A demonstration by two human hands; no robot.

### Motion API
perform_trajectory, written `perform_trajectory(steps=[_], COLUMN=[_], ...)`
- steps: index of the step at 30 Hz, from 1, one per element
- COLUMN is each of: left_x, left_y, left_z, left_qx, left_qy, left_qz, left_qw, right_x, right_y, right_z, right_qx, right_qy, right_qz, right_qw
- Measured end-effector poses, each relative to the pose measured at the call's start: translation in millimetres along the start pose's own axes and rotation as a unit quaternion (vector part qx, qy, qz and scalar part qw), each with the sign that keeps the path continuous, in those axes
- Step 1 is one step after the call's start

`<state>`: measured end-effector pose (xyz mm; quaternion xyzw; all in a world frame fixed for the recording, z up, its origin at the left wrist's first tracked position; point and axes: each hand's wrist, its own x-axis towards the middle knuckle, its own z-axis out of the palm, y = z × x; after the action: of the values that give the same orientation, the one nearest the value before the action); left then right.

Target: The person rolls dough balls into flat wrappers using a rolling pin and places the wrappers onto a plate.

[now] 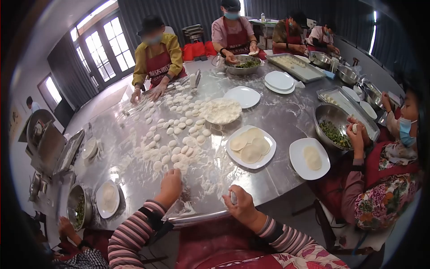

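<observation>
My left hand is at the near edge of a scatter of floured dough rounds. Its fingers curl down at the closest dough round, partly covering it. To the right, near the table's front edge, my right hand is closed around what looks like a rolling pin; just a pale, rounded end shows. Loose flour streaks the metal between my hands. Ahead of my right hand, a white square plate bears several flat, round wrappers.
The steel table carries a flour heap, white plates, and filling bowls. A co-worker handles dough across from me. Another person sits close on my right, and a hand shows at left.
</observation>
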<state>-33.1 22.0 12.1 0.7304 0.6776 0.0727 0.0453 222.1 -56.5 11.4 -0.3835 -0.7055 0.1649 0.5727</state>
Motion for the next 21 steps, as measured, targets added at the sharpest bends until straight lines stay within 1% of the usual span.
perform_trajectory(steps=[1, 3, 4, 6, 8, 10, 12, 13, 15, 16, 17, 18, 19, 20, 21], left_x=[-2.2, -1.2, 1.5, 11.1, 7.7, 0.0, -15.0, -21.0, -24.7, -26.8, -30.3, -33.1, -32.9, -29.9, -26.2], left_y=[-4.8, -13.0, -14.0, -16.4, -9.7, 6.5, 14.2, 14.1, 13.9, 14.6, 15.9, 17.9, 20.5, 23.5, 27.7], left_z=[1.6, 7.8, 5.5, -1.1, -5.7, -3.4, 5.8, 7.1, 3.6, 0.8, -1.1, -3.4, -7.3, -1.8, 3.0], left_qx=[-0.005, -0.017, -0.023, -0.077, -0.107, -0.274, -0.427, -0.433, -0.450, -0.452, -0.407, -0.360, -0.347, -0.348, -0.349], left_qy=[0.002, 0.058, 0.059, -0.034, -0.056, -0.121, -0.166, -0.160, -0.194, -0.188, -0.167, -0.147, -0.157, -0.159, -0.142], left_qz=[-0.002, 0.061, 0.060, 0.025, 0.051, 0.052, 0.040, 0.032, -0.012, -0.017, 0.004, 0.026, 0.044, 0.043, 0.071], left_qw=[1.000, 0.996, 0.996, 0.996, 0.991, 0.953, 0.888, 0.887, 0.872, 0.872, 0.898, 0.921, 0.924, 0.923, 0.924], right_x=[-0.1, -2.1, -3.3, -8.2, -13.4, -13.8, -6.0, -2.2, 17.7, 28.3, 36.9, 47.0, 56.6, 59.4, 56.4], right_y=[-1.0, -2.8, -2.5, -2.1, -4.1, -3.1, -7.5, -6.6, -6.6, -9.0, -10.9, -3.7, 11.6, 22.7, 25.7], right_z=[0.0, 0.4, 1.2, 1.5, 0.1, 3.1, 2.9, 3.3, 7.6, 11.9, 16.8, 25.5, 36.3, 41.8, 43.0], right_qx=[-0.002, -0.014, -0.018, -0.040, -0.035, -0.072, -0.048, -0.037, -0.023, -0.034, -0.045, -0.042, -0.072, -0.103, -0.105], right_qy=[-0.005, -0.007, -0.012, 0.005, -0.016, 0.011, -0.006, -0.016, -0.035, -0.022, -0.009, -0.011, 0.000, 0.013, 0.012], right_qz=[-0.003, 0.018, 0.016, 0.009, 0.024, 0.018, 0.049, 0.052, 0.045, 0.006, -0.030, -0.030, -0.063, -0.097, -0.095], right_qw=[1.000, 1.000, 1.000, 0.999, 0.999, 0.997, 0.998, 0.998, 0.998, 0.999, 0.998, 0.999, 0.995, 0.990, 0.990])
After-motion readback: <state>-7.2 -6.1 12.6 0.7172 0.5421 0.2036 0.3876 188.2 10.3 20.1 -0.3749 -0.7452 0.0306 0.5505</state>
